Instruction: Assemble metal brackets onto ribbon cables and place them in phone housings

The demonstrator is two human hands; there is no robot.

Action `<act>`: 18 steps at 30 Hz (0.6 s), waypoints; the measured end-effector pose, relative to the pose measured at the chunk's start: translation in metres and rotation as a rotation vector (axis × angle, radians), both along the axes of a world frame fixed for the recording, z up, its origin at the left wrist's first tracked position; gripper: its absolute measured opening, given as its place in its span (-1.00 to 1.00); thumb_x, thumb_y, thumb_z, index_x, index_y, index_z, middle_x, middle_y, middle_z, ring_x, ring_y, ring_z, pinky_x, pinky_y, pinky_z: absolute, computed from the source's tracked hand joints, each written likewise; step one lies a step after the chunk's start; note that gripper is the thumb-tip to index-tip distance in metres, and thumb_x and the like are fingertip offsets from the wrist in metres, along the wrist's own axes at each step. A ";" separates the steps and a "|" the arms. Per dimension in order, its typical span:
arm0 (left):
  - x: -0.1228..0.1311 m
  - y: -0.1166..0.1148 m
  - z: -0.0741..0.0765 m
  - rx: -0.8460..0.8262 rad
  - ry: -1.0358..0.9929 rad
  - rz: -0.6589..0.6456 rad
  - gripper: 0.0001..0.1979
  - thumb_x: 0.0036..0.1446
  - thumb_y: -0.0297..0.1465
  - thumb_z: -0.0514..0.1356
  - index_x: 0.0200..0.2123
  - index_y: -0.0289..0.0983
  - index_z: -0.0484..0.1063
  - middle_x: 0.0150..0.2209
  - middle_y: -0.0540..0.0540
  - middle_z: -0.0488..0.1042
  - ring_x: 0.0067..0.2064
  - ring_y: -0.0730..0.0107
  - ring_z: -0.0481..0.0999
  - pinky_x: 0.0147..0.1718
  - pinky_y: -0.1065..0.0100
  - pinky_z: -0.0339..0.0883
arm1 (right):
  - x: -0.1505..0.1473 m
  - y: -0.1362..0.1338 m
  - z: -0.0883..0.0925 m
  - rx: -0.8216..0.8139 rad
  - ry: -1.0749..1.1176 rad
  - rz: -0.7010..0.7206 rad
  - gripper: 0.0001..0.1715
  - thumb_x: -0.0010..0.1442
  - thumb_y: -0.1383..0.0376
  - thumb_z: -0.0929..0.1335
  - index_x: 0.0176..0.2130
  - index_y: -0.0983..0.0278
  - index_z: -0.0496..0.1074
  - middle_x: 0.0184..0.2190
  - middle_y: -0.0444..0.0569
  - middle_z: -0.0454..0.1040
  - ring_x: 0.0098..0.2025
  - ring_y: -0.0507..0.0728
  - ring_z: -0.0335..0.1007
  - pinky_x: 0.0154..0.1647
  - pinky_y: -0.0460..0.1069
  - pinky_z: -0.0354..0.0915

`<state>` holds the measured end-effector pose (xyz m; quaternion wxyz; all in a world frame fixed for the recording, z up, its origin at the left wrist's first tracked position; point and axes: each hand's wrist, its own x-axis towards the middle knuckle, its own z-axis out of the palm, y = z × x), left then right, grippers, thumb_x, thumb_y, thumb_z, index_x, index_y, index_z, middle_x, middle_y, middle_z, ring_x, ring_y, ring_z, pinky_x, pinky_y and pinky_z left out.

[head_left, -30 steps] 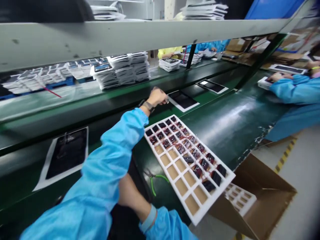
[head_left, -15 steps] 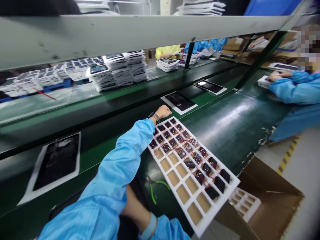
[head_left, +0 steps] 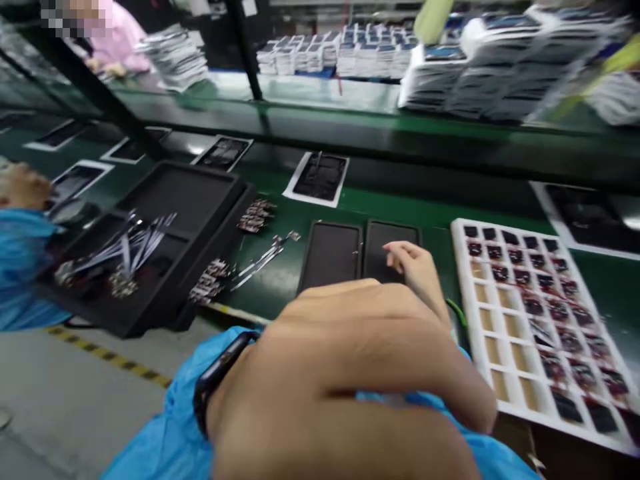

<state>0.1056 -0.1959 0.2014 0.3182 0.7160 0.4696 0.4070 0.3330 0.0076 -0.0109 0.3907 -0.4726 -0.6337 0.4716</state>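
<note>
The left hand (head_left: 340,340), a black watch (head_left: 217,380) on its wrist, is open and empty, its fingers (head_left: 407,261) loosely curled over two matte-black rectangular trays (head_left: 331,257) on the green conveyor belt (head_left: 390,207). A white foam tray (head_left: 463,267) with dark parts in its cells lies to the right.

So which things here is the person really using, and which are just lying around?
Probably in use: the left hand, the two black mats by its fingers, the white foam tray.
Probably just nearby: the black tray of metal strips, the stacked packs.

A blurred hand (head_left: 340,380) (close to the lens) hides the near belt (head_left: 280,300).
</note>
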 end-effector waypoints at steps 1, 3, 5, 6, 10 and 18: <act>-0.018 -0.017 0.003 0.008 0.016 0.043 -0.79 0.01 -0.33 0.51 -0.39 0.20 0.65 -0.39 -0.08 0.62 -0.18 -0.08 0.64 -0.36 -0.05 0.54 | -0.001 0.000 -0.001 -0.022 0.052 -0.053 -0.65 0.32 0.07 0.42 -0.21 0.32 0.61 -0.52 -0.02 0.48 -0.57 0.01 0.15 -0.51 0.05 -0.01; -0.049 -0.036 0.002 0.073 -0.009 0.099 -0.86 0.12 -0.24 0.44 -0.36 0.26 0.65 -0.44 -0.03 0.61 -0.27 -0.06 0.64 -0.35 -0.10 0.55 | 0.000 -0.002 -0.003 -0.059 0.127 -0.133 -0.68 0.22 0.08 0.48 -0.25 0.30 0.61 -0.54 -0.07 0.45 -0.57 0.01 0.11 -0.53 0.03 -0.03; -0.070 -0.039 -0.010 0.183 -0.093 0.197 -0.93 0.21 -0.17 0.37 -0.34 0.20 0.64 -0.43 0.01 0.62 -0.33 0.04 0.63 -0.32 -0.08 0.57 | 0.005 -0.004 -0.001 -0.047 0.123 -0.160 -0.68 0.17 0.07 0.50 -0.28 0.29 0.61 -0.55 -0.09 0.44 -0.57 0.01 0.13 -0.54 0.00 -0.01; -0.076 -0.036 -0.021 0.221 -0.133 0.270 -0.91 0.25 -0.19 0.34 -0.34 0.14 0.63 -0.40 0.03 0.63 -0.33 0.10 0.63 -0.30 -0.04 0.57 | 0.010 -0.006 0.001 -0.034 0.112 -0.176 -0.68 0.16 0.06 0.50 -0.28 0.28 0.62 -0.54 -0.09 0.45 -0.56 0.02 0.15 -0.54 -0.02 0.02; -0.081 -0.014 -0.106 0.110 0.037 0.394 -0.87 0.34 -0.38 0.25 -0.30 -0.16 0.58 -0.26 -0.05 0.63 -0.20 0.22 0.62 -0.15 0.14 0.52 | 0.045 -0.010 0.016 0.069 0.038 -0.283 -0.71 0.16 0.07 0.50 -0.28 0.25 0.64 -0.47 -0.06 0.52 -0.47 0.05 0.29 -0.48 -0.05 0.17; -0.060 0.011 -0.279 0.094 0.526 0.301 -0.55 0.41 -0.23 0.18 0.28 -0.22 0.46 0.40 -0.36 0.29 0.37 -0.14 0.35 0.28 -0.12 0.32 | 0.198 -0.085 0.050 0.165 -0.356 -0.700 -0.73 0.15 0.07 0.49 -0.20 0.16 0.65 -0.26 0.02 0.66 -0.23 0.26 0.56 -0.26 0.10 0.42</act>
